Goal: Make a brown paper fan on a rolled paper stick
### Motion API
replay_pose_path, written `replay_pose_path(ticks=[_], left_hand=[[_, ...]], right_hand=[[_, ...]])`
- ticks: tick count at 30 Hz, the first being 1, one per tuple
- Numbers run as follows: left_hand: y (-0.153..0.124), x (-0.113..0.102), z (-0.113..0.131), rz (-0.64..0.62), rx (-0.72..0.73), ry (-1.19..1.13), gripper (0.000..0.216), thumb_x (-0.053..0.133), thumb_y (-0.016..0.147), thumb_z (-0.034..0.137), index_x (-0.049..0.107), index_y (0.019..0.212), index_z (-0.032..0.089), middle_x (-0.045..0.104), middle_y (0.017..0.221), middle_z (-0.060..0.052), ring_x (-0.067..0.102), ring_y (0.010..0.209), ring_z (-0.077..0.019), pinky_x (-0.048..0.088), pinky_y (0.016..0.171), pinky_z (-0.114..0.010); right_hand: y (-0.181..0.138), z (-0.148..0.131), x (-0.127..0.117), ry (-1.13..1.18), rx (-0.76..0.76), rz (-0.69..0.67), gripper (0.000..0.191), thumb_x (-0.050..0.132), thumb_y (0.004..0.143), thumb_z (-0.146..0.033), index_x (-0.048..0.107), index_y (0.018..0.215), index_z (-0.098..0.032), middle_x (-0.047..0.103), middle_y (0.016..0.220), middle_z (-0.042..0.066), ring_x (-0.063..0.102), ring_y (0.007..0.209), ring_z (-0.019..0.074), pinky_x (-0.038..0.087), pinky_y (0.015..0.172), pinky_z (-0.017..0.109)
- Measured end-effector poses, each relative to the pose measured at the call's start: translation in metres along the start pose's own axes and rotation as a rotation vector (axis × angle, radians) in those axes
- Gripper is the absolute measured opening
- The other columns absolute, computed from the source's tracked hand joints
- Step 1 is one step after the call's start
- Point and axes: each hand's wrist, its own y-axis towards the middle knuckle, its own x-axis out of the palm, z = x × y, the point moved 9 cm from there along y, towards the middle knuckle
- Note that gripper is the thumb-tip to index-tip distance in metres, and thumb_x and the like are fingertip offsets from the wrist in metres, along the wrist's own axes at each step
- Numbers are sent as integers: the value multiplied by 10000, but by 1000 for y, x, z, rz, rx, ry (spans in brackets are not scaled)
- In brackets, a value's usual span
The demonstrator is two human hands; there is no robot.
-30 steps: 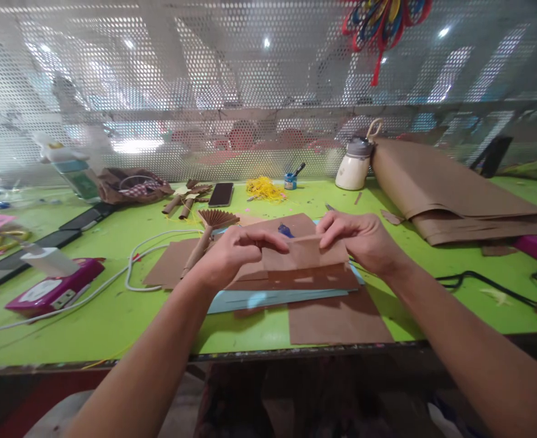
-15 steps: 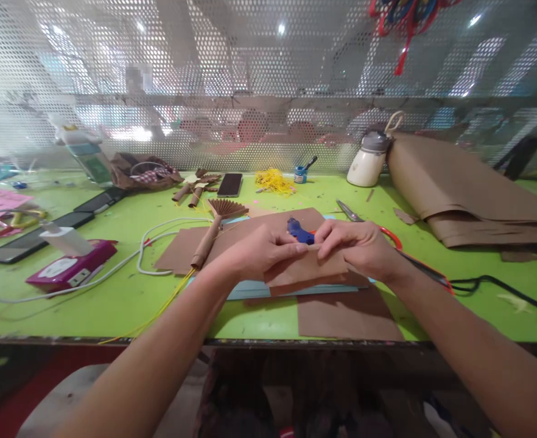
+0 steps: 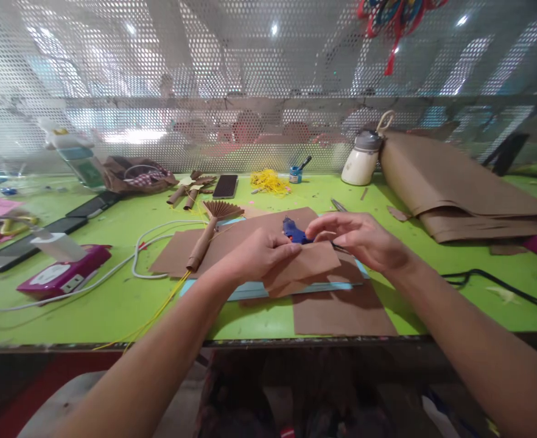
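Well beyond the fingers, a blue jar (image 3: 295,176) holds a dark stick (image 3: 305,162), left of a capped bottle (image 3: 360,165). The left hand (image 3: 265,252) pinches brown paper (image 3: 305,266); the right hand (image 3: 363,239) has slightly parted fingers beside it. A blue glue gun (image 3: 292,230) lies between, just past the fingertips.

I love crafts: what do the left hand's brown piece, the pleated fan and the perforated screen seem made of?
Brown piece in the left hand: probably matte paper or thin card; flat, dull face.
Pleated fan: likely similar paper; crisp folds.
Perforated screen: possibly metal; greyish sheen, regular holes.
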Motion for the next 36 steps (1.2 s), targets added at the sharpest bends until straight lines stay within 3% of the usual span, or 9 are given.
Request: replay_pose_path(ticks=[5,9,12,18,24,30,36], left_hand=[[2,2,5,22,67,69,432,442,848,479,501,578,148,376,534,39,315,511,-81,229,464,-202],[1,5,12,-15,149,107,397,408,874,433,563,651,142,446,602,23,371,573,-99,282,513,-204],[0,9,14,-62,178,121,337,427,868,399,600,733,144,482,644,20,396,601,-105,295,535,-204],[1,6,9,-27,119,184,336,446,854,378,518,619,149,348,570,44,326,543,-88,248,510,-211],[2,13,8,-75,125,137,324,426,859,378,542,668,144,357,586,38,328,560,-93,257,511,-205],[3,15,5,-115,91,20,358,471,841,432,520,636,142,326,590,40,297,559,-87,242,505,-212],[3,17,-9,-147,-11,-196,390,561,779,490,536,611,139,358,553,38,289,500,-76,208,464,-226]], right_hand=[[1,15,12,-330,141,34,224,652,754,-339,719,898,-180,693,854,26,608,794,178,454,720,296],[1,25,11,-240,205,46,230,666,740,-381,699,796,-161,633,696,-3,540,633,126,388,578,245],[1,25,4,-258,190,76,225,673,730,-370,688,770,-149,621,717,4,524,663,129,365,578,238],[2,23,2,-355,188,114,243,663,729,-385,669,713,-143,572,655,-8,476,622,116,330,560,237],[3,23,9,-306,218,103,170,684,694,-319,675,681,-149,601,633,-12,503,614,122,358,596,252],[5,27,7,-258,197,113,160,697,683,-318,696,637,-164,601,597,-19,491,588,115,360,589,259],[4,32,-8,-201,243,144,277,718,675,-392,650,560,-149,525,508,-32,414,501,88,295,502,255]])
